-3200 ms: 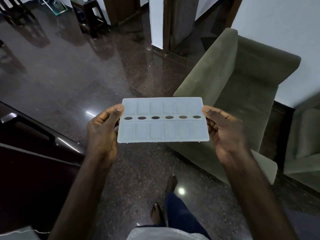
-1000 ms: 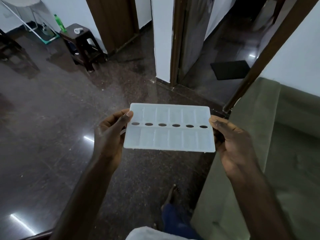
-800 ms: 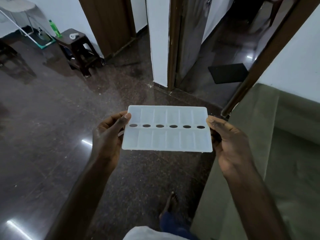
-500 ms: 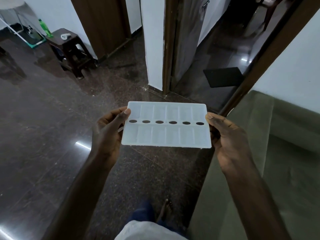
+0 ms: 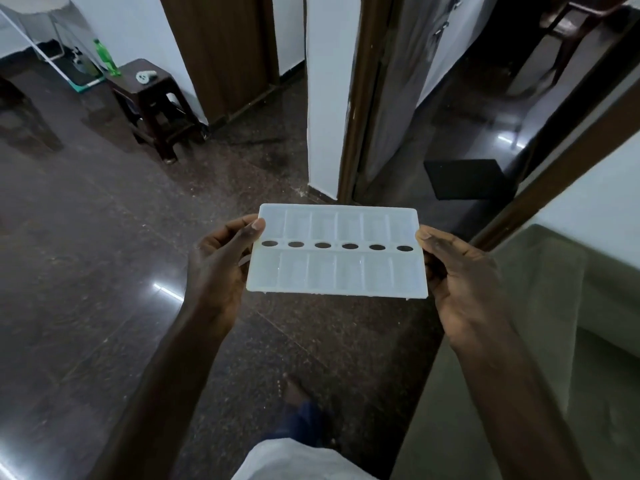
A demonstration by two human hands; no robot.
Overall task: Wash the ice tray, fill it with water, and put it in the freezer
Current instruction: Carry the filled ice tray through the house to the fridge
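A dark polished floor fills most of the view, with a grey-green sofa along the right edge, a dark mat beyond the open doorway ahead and a small dark stool by the wall at upper left. The white ice tray is held level in the air above the floor, showing two rows of compartments with six oval holes between them. The left hand grips its left short edge and the right hand its right, thumbs on top and fingers curled beneath; a green bottle stands just beyond the stool
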